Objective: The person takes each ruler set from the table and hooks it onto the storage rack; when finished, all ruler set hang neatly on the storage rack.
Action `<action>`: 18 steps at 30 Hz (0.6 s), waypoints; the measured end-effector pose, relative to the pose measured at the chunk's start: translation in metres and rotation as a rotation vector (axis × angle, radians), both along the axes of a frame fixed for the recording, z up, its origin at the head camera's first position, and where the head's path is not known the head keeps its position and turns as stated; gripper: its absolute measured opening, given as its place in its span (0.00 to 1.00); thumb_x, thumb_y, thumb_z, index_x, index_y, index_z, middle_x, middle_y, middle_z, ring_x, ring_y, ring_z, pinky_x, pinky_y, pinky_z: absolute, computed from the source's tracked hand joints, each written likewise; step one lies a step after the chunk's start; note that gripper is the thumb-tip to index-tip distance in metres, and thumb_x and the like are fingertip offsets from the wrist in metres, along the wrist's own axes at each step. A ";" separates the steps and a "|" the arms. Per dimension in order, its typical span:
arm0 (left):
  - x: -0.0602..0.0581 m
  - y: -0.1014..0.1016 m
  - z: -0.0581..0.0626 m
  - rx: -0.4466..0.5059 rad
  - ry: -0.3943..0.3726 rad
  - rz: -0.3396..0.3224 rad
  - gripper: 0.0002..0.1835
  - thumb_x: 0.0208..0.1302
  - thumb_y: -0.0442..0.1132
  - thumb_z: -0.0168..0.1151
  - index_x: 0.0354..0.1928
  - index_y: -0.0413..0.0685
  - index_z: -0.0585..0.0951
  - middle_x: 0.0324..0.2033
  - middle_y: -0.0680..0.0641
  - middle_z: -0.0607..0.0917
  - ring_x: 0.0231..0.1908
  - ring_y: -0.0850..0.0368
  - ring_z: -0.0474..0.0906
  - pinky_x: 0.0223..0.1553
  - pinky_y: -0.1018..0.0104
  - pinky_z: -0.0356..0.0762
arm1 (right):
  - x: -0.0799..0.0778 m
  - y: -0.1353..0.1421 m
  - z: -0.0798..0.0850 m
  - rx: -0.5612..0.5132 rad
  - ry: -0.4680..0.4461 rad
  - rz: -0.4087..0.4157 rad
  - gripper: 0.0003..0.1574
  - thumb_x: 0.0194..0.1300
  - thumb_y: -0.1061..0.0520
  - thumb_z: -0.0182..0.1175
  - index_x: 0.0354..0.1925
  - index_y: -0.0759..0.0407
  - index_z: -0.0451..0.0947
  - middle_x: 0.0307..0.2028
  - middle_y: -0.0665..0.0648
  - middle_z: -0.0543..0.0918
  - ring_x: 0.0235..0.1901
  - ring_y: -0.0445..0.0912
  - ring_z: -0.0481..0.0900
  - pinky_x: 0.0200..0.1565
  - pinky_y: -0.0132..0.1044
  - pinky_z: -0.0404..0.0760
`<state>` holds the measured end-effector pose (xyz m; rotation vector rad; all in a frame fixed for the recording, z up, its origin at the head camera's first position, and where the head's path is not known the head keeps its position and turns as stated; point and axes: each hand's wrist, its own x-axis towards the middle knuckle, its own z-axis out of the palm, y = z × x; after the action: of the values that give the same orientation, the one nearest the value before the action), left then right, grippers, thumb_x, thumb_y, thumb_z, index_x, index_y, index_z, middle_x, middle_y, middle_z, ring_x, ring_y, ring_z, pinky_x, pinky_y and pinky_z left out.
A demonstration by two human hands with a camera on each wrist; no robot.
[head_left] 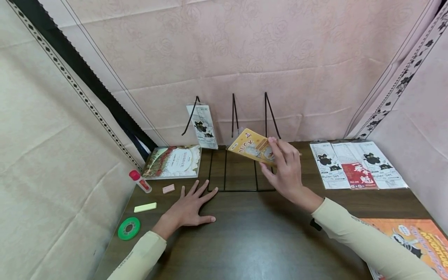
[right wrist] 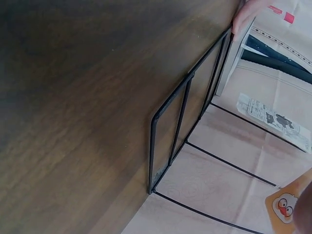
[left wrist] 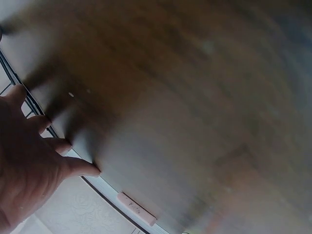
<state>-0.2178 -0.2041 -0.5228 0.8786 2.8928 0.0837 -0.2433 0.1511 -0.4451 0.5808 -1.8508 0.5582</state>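
Observation:
My right hand [head_left: 288, 171] pinches a yellow card pack [head_left: 250, 144] with a duck print by its right end, thumb below and fingers on top. The pack is tilted in front of the middle and right prongs of a black wire rack [head_left: 241, 191]. In the right wrist view the pack's orange corner [right wrist: 282, 207] shows beside a blurred finger. Fingers spread, my left hand [head_left: 189, 208] rests on the table, its fingertips at the rack's front left corner. A white ruler-set packet [head_left: 203, 127] hangs on the left prong.
At left are a picture-covered book [head_left: 175, 163], a red-capped glue stick [head_left: 141, 181], a pink eraser [head_left: 168, 189], a pale yellow strip [head_left: 145, 207] and a green tape roll [head_left: 128, 228]. More ruler-set packets [head_left: 329, 165] and an orange booklet [head_left: 416, 243] lie at right. Cloth walls surround the table.

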 end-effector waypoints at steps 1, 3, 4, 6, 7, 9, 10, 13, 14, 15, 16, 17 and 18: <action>0.000 0.000 0.000 0.002 0.002 0.000 0.50 0.50 0.82 0.46 0.74 0.80 0.45 0.77 0.50 0.44 0.76 0.37 0.40 0.63 0.23 0.46 | 0.000 0.000 0.000 -0.003 -0.003 -0.003 0.52 0.44 0.55 0.73 0.67 0.59 0.67 0.59 0.63 0.73 0.55 0.58 0.70 0.53 0.50 0.67; -0.001 0.001 0.001 0.004 0.005 0.000 0.50 0.50 0.82 0.46 0.74 0.80 0.46 0.77 0.50 0.45 0.76 0.37 0.40 0.63 0.23 0.46 | -0.001 0.000 0.000 -0.004 -0.015 -0.010 0.52 0.44 0.55 0.73 0.68 0.58 0.66 0.60 0.63 0.72 0.55 0.58 0.70 0.53 0.50 0.67; -0.001 0.001 0.001 0.004 0.006 0.000 0.50 0.50 0.82 0.46 0.74 0.80 0.46 0.77 0.50 0.45 0.76 0.37 0.40 0.62 0.23 0.46 | -0.001 0.000 0.000 -0.005 -0.024 -0.012 0.52 0.44 0.55 0.74 0.68 0.58 0.66 0.60 0.62 0.72 0.56 0.58 0.70 0.53 0.50 0.66; -0.001 0.001 0.001 0.003 0.007 0.002 0.50 0.50 0.82 0.47 0.74 0.80 0.46 0.77 0.50 0.45 0.76 0.37 0.40 0.62 0.23 0.46 | -0.003 0.000 -0.001 0.000 -0.049 -0.014 0.53 0.45 0.54 0.74 0.69 0.57 0.65 0.61 0.62 0.71 0.56 0.57 0.69 0.53 0.50 0.66; -0.001 0.002 0.001 0.002 0.007 0.003 0.50 0.50 0.82 0.46 0.74 0.80 0.46 0.77 0.50 0.45 0.76 0.37 0.40 0.62 0.23 0.46 | -0.003 0.000 -0.001 0.003 -0.063 -0.017 0.54 0.45 0.54 0.74 0.69 0.57 0.64 0.61 0.63 0.71 0.56 0.57 0.69 0.54 0.50 0.66; -0.001 0.002 0.000 0.004 0.008 0.002 0.50 0.50 0.82 0.46 0.74 0.80 0.46 0.77 0.50 0.46 0.76 0.37 0.40 0.62 0.23 0.46 | -0.005 0.000 -0.001 0.008 -0.092 -0.026 0.56 0.45 0.54 0.75 0.70 0.56 0.62 0.61 0.63 0.70 0.56 0.57 0.68 0.54 0.50 0.66; -0.001 0.002 0.000 0.003 0.011 0.002 0.50 0.50 0.82 0.46 0.74 0.80 0.46 0.77 0.50 0.46 0.76 0.37 0.41 0.62 0.23 0.47 | -0.007 0.000 -0.001 0.011 -0.105 -0.034 0.57 0.45 0.54 0.75 0.71 0.56 0.61 0.60 0.64 0.70 0.56 0.57 0.68 0.54 0.50 0.66; 0.000 0.003 0.000 0.009 0.010 0.000 0.50 0.50 0.82 0.46 0.74 0.80 0.46 0.77 0.50 0.46 0.76 0.37 0.41 0.62 0.22 0.47 | -0.011 -0.001 -0.002 0.017 -0.141 -0.062 0.59 0.46 0.52 0.75 0.72 0.55 0.59 0.60 0.64 0.69 0.56 0.57 0.67 0.55 0.51 0.66; 0.000 0.003 0.000 0.010 0.009 0.001 0.50 0.50 0.82 0.47 0.74 0.79 0.46 0.77 0.50 0.46 0.76 0.37 0.41 0.62 0.22 0.46 | -0.013 -0.001 -0.003 0.019 -0.153 -0.070 0.59 0.46 0.52 0.75 0.72 0.54 0.58 0.60 0.64 0.69 0.57 0.57 0.67 0.55 0.51 0.66; 0.000 0.002 0.000 0.010 0.007 0.001 0.50 0.50 0.82 0.47 0.74 0.79 0.46 0.77 0.50 0.46 0.76 0.37 0.41 0.62 0.22 0.46 | -0.015 -0.002 -0.004 0.018 -0.163 -0.077 0.59 0.47 0.52 0.75 0.73 0.53 0.57 0.61 0.65 0.68 0.57 0.57 0.67 0.55 0.51 0.66; 0.000 0.002 0.000 0.009 0.004 0.002 0.50 0.50 0.82 0.47 0.74 0.79 0.46 0.77 0.50 0.46 0.76 0.37 0.41 0.62 0.22 0.46 | -0.017 -0.003 -0.004 0.017 -0.172 -0.085 0.59 0.47 0.51 0.75 0.73 0.53 0.56 0.61 0.65 0.68 0.57 0.57 0.67 0.55 0.51 0.67; 0.001 0.002 0.000 0.010 0.002 0.003 0.50 0.50 0.82 0.47 0.74 0.79 0.47 0.77 0.50 0.46 0.76 0.37 0.41 0.62 0.22 0.46 | -0.018 -0.004 -0.005 0.015 -0.182 -0.090 0.60 0.48 0.51 0.75 0.73 0.52 0.56 0.62 0.65 0.68 0.57 0.57 0.67 0.55 0.51 0.67; 0.001 0.001 0.001 0.008 0.000 0.003 0.50 0.50 0.82 0.47 0.74 0.79 0.46 0.77 0.50 0.46 0.76 0.37 0.41 0.62 0.22 0.46 | -0.020 -0.005 -0.006 0.014 -0.190 -0.096 0.60 0.48 0.50 0.75 0.74 0.52 0.55 0.62 0.65 0.68 0.58 0.57 0.67 0.56 0.51 0.68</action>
<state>-0.2169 -0.2028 -0.5221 0.8749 2.8957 0.0961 -0.2634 0.1460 -0.4508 0.4573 -2.0520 0.5524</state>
